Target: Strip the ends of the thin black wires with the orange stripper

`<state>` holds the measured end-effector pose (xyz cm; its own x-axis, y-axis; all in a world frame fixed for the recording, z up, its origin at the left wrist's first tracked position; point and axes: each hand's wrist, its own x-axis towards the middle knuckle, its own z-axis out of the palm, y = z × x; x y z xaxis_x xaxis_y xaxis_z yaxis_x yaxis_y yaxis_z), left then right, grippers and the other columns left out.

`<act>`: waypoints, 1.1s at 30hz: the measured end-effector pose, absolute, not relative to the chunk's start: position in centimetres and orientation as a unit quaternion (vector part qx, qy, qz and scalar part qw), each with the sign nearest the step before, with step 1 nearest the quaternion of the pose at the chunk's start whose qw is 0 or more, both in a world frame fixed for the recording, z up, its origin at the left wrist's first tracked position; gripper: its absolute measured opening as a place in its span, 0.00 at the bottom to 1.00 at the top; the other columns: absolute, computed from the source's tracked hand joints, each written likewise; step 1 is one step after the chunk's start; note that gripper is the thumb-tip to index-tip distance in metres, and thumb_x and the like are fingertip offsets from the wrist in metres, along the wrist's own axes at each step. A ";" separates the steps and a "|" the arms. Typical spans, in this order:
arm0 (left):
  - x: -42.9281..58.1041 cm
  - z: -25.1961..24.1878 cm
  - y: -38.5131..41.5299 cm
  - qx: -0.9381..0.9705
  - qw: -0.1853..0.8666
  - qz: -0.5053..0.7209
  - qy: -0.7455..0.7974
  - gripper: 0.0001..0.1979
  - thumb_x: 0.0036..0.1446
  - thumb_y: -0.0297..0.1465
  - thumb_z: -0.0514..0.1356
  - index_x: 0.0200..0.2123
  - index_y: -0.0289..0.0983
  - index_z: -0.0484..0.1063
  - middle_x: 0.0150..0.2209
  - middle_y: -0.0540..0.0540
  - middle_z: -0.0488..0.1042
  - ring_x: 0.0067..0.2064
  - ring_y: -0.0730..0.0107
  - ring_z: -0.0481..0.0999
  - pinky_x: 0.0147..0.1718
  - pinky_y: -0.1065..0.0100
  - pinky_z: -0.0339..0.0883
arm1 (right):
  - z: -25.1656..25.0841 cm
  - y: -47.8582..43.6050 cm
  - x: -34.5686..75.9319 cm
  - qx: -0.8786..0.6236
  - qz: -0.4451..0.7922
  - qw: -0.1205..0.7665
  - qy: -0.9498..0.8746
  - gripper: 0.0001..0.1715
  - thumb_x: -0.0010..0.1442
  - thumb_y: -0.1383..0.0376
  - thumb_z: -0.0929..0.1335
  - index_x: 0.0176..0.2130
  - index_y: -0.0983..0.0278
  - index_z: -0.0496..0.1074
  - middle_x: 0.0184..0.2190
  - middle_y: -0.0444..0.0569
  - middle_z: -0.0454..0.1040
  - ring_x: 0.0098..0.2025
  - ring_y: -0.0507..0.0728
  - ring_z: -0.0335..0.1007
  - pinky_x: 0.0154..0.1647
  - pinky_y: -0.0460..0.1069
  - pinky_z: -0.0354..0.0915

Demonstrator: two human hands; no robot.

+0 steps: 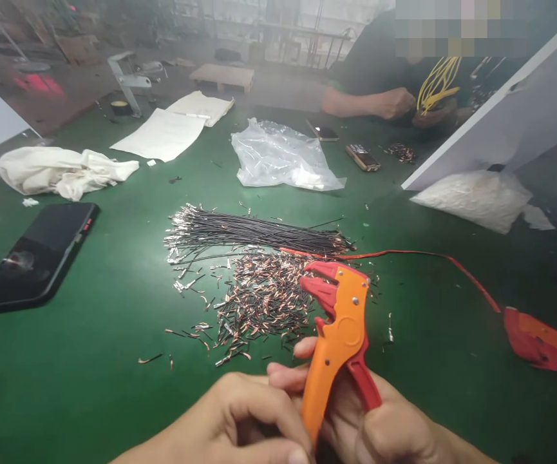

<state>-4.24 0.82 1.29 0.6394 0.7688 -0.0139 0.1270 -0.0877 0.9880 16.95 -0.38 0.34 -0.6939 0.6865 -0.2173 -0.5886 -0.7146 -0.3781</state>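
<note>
My right hand point(384, 419) is wrapped round a wire stripper point(343, 328) with an orange body and red jaws and lever. The tool stands upright with its jaws apart, pointing left, nothing seen between them. From the lower left, my left hand point(244, 419) has its fingers curled closed, thumb and forefinger at the bottom end of the orange handle. Behind the tool lies a heap of short wire offcuts point(268, 299) with copper ends. Just beyond that is a bundle of black wires point(254, 229) with metal terminals at its left ends.
A red strip point(404, 252) runs right to another orange-red tool point(543, 338). Around the green table are a phone point(37, 258), white cloth point(66, 171), papers point(162, 132), plastic bag point(283, 154), keypad phone point(362, 156) and filled bag point(476, 196). Opposite, another person's hands hold yellow wires point(435, 90).
</note>
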 end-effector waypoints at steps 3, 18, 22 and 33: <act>-4.6 1.5 1.8 0.731 0.413 0.351 0.414 0.08 0.63 0.25 0.57 0.30 0.39 0.72 0.23 0.54 0.73 0.22 0.78 0.72 0.22 0.79 0.67 | 0.4 -0.4 17.3 -0.183 0.901 0.370 -0.130 0.44 0.37 0.79 0.63 0.54 0.57 0.67 0.52 0.47 0.78 0.59 0.59 0.69 0.65 0.62 0.53; -2.6 -0.4 0.7 0.776 0.300 0.376 0.407 0.14 0.63 0.21 0.52 0.25 0.38 0.60 0.19 0.55 0.64 0.19 0.79 0.59 0.20 0.76 0.57 | -0.6 -2.0 16.7 -0.198 0.946 0.248 -0.066 0.32 0.34 0.73 0.68 0.43 0.70 0.74 0.32 0.50 0.77 0.31 0.51 0.71 0.35 0.45 0.62; -2.4 -0.6 0.6 0.788 0.287 0.369 0.400 0.15 0.62 0.20 0.51 0.24 0.39 0.57 0.19 0.55 0.62 0.19 0.78 0.57 0.20 0.74 0.54 | -0.2 -1.6 16.7 -0.191 0.951 0.234 -0.063 0.26 0.36 0.71 0.71 0.40 0.70 0.75 0.31 0.50 0.77 0.26 0.49 0.68 0.28 0.42 0.60; -2.5 -0.4 0.7 0.820 0.227 0.374 0.370 0.12 0.60 0.19 0.51 0.27 0.36 0.66 0.19 0.51 0.65 0.19 0.74 0.61 0.20 0.70 0.53 | 0.6 -1.4 17.2 -0.229 0.940 0.224 -0.115 0.23 0.49 0.54 0.77 0.37 0.68 0.74 0.26 0.44 0.70 0.25 0.46 0.64 0.31 0.42 0.58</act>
